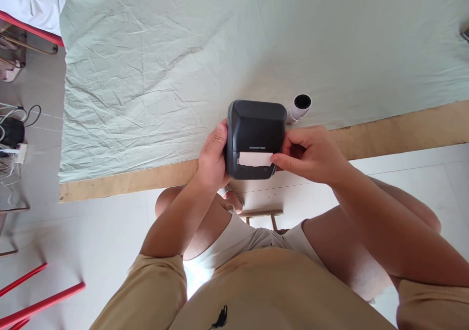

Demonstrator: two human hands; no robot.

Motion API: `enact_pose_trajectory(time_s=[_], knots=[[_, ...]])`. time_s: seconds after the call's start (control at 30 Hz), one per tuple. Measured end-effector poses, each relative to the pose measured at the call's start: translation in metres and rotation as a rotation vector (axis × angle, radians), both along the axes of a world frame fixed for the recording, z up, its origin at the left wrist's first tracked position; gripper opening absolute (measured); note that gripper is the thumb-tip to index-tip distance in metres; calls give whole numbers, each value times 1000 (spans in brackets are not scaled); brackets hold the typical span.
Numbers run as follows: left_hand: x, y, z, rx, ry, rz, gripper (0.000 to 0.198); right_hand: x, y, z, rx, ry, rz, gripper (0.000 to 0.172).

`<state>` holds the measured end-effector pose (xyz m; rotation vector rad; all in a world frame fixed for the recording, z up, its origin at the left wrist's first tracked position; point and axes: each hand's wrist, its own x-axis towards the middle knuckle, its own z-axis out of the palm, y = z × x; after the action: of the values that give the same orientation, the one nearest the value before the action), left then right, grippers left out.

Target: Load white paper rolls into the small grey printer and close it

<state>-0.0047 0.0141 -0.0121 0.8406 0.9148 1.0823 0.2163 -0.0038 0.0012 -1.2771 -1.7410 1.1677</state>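
A black label printer [258,124] is held up at the table's near edge, in the middle of the head view. A white paper label [255,159] sticks out of the slot low on its front. My left hand [215,156] grips the printer's left side, thumb on top of the edge. At the right end of the label, my right hand [309,154] pinches the paper between thumb and index finger; its other fingers are curled beside the printer.
Just right of the printer, a white cylindrical device with a dark round face [302,101] stands on the green tablecloth [164,76]. The wooden table edge [403,124] runs across. Cables [9,129] and red legs [44,303] lie at the left.
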Motion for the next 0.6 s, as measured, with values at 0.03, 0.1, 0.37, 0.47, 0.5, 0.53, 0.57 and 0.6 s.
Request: enact_pose_trajectory(time_s=[0.03, 0.1, 0.37, 0.47, 0.5, 0.53, 0.57, 0.6], knots=[[0, 0, 0, 14, -3, 3, 60, 0, 0, 0, 8, 3, 2, 45], [0, 1, 1, 9, -10, 6, 63, 1, 0, 1, 22, 11, 0, 48], [-3, 2, -5, -82, -56, -84, 50, -5, -12, 11, 306, 69, -239, 59], [-7, 1, -8, -2, -33, -117, 50, -10, -11, 10, 448, 177, -352, 41], [-8, 1, -8, 22, -29, -112, 50, -11, -10, 9, 494, 184, -372, 33], [-8, 0, -8, 41, -23, -107, 49, -12, -7, 8, 537, 158, -375, 26], [-8, 0, -7, 56, -14, -106, 48, -13, -5, 6, 589, 104, -368, 21], [-8, 0, -6, 71, -2, -108, 48, -14, -3, 5, 642, 28, -357, 18]])
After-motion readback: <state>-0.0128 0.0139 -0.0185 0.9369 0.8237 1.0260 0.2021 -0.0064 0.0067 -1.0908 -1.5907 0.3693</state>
